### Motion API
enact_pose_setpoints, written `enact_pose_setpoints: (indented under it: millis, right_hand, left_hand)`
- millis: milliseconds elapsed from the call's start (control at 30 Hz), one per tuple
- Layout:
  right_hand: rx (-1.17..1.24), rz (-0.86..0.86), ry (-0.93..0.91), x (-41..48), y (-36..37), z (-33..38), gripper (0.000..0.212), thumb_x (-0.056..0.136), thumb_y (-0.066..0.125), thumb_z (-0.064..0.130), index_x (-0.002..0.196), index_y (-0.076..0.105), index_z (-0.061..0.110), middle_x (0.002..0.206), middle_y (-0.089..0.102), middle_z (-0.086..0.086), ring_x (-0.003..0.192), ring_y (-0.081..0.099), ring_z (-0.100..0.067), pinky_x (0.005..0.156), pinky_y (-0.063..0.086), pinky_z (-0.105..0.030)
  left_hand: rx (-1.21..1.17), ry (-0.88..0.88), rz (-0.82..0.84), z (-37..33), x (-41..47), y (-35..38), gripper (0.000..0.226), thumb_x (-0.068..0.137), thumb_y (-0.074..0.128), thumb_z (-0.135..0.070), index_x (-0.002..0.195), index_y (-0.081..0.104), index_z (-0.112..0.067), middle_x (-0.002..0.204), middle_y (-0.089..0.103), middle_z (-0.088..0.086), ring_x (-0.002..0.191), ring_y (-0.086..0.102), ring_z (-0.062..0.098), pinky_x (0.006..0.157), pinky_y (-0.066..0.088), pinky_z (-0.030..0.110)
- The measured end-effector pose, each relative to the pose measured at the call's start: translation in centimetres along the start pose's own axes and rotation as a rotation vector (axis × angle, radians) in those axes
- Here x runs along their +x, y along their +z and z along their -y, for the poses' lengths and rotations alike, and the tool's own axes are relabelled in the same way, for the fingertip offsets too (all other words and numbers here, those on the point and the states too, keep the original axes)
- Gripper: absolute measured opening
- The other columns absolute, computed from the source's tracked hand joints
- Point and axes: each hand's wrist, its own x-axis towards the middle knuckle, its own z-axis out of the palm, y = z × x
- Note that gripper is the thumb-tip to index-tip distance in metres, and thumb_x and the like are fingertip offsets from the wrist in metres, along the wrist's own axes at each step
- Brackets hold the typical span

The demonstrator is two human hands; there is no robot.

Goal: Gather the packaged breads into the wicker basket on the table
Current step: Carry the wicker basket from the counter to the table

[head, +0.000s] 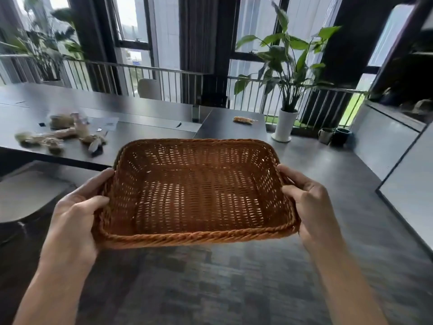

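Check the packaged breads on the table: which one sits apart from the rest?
The single orange-wrapped bread on the far right table section, near the white plant pot. The other breads lie clustered together on the left.

Both hands, left (77,208) and right (309,198), are taken up by the basket (196,235), each grip closed on a short side, so neither is free to reach. The basket hangs over open floor (234,289), short of the table (145,146). On the table, the breads (61,134) crowd the left part, blurred and close together; one more bread (243,120) lies alone at the far right, bare top all round it. A pale chair (28,195) stands by the table's near edge at left.
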Motion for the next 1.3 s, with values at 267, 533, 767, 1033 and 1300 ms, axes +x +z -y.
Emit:
enact_pose_setpoints:
  millis: [267, 533, 767, 1033, 1300]
  right_hand:
    - [0.057, -0.048, 0.011, 6.9, -4.9, -0.9, 0.044, 0.083, 0.043, -0.014, 0.102, 0.068, 0.018, 0.117, 0.067, -0.013, 0.112, 0.061, -0.03, 0.1, 0.047, -0.046]
    - [0.099, -0.092, 0.042, 16.8, -2.2, -2.8, 0.044, 0.084, 0.042, -0.014, 0.116, 0.063, 0.008, 0.116, 0.066, -0.017, 0.109, 0.063, -0.032, 0.099, 0.048, -0.047]
    - [0.132, -0.131, 0.034, 27.5, 3.1, -3.3, 0.043, 0.086, 0.042, -0.011, 0.118, 0.062, 0.008, 0.113, 0.068, -0.013, 0.105, 0.065, -0.028, 0.096, 0.051, -0.045]
    - [0.094, -0.196, 0.058, 39.3, 7.0, -6.8, 0.042, 0.085, 0.045, -0.008, 0.115, 0.064, 0.013, 0.119, 0.066, -0.012, 0.11, 0.063, -0.026, 0.098, 0.049, -0.044]
    - [0.065, -0.178, 0.06, 49.5, 10.1, -11.5, 0.041, 0.086, 0.045, -0.006, 0.102, 0.067, 0.024, 0.124, 0.064, -0.009, 0.117, 0.059, -0.024, 0.1, 0.047, -0.045]
  left_hand:
    - [0.047, -0.033, 0.011, 2.4, 4.8, 8.1, 0.047, 0.084, 0.035, 0.007, 0.099, 0.068, -0.023, 0.075, 0.076, -0.009, 0.065, 0.072, 0.008, 0.051, 0.058, 0.027]
    - [0.06, -0.049, 0.026, 4.0, 15.8, 11.9, 0.045, 0.079, 0.04, 0.002, 0.098, 0.072, -0.023, 0.088, 0.076, -0.006, 0.082, 0.072, 0.013, 0.07, 0.06, 0.034]
    - [0.041, 0.0, 0.028, 3.7, 27.6, 15.6, 0.046, 0.081, 0.038, 0.007, 0.095, 0.07, -0.022, 0.075, 0.076, -0.01, 0.068, 0.072, 0.006, 0.056, 0.057, 0.022]
    - [0.078, -0.033, 0.023, 6.1, 39.6, 19.5, 0.041, 0.084, 0.041, 0.006, 0.098, 0.068, -0.022, 0.09, 0.072, -0.001, 0.073, 0.07, 0.009, 0.054, 0.056, 0.021]
    - [0.085, -0.037, -0.021, 10.7, 49.5, 21.5, 0.037, 0.086, 0.044, 0.004, 0.098, 0.068, -0.021, 0.076, 0.076, -0.01, 0.069, 0.071, 0.005, 0.055, 0.056, 0.02]
